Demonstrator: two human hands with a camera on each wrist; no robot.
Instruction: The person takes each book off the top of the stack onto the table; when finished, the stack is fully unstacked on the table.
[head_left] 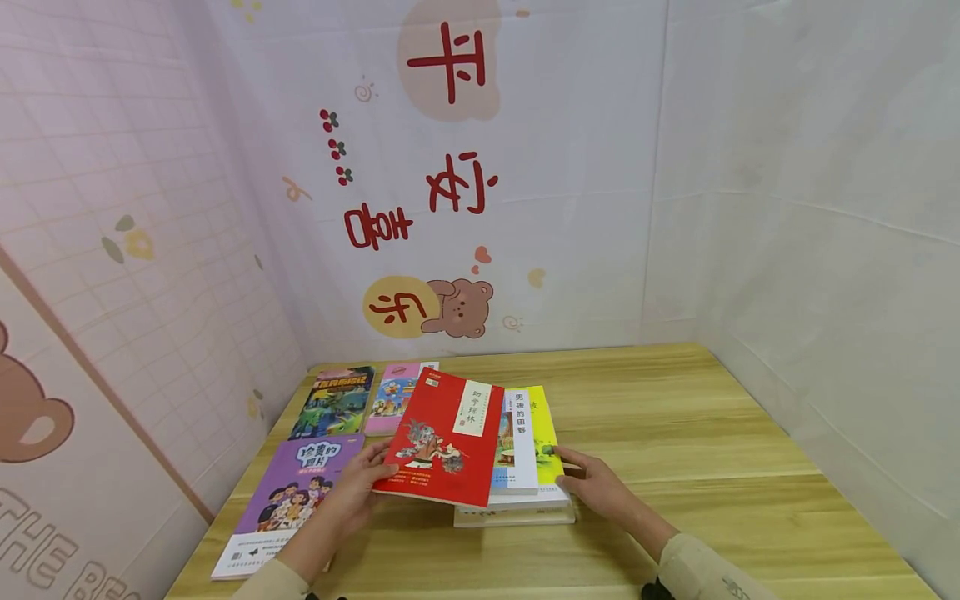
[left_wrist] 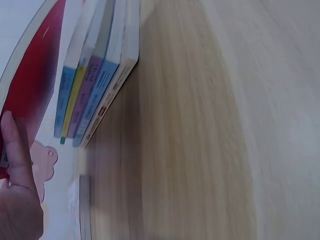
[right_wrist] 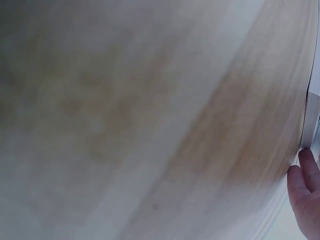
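My left hand (head_left: 356, 490) grips a red book (head_left: 442, 450) by its left edge, thumb on the cover. The book is tilted, held up over the left part of a stack of books. In the left wrist view, the red book (left_wrist: 35, 85) is apart from the stack's spines (left_wrist: 95, 95). On top of that stack lies a white-covered book (head_left: 522, 433), with a yellow-covered book (head_left: 546, 417) showing beneath it. My right hand (head_left: 603, 489) touches the stack's right side with its fingers; the right wrist view shows those fingertips (right_wrist: 296, 175) against the edge.
A purple book (head_left: 300, 479) lies flat at the left of the wooden table (head_left: 660, 417). Behind it are a dark green book (head_left: 333, 404) and a pink book (head_left: 386, 400), partly covered by the red one. Fabric walls (head_left: 570, 250) stand behind and at both sides.
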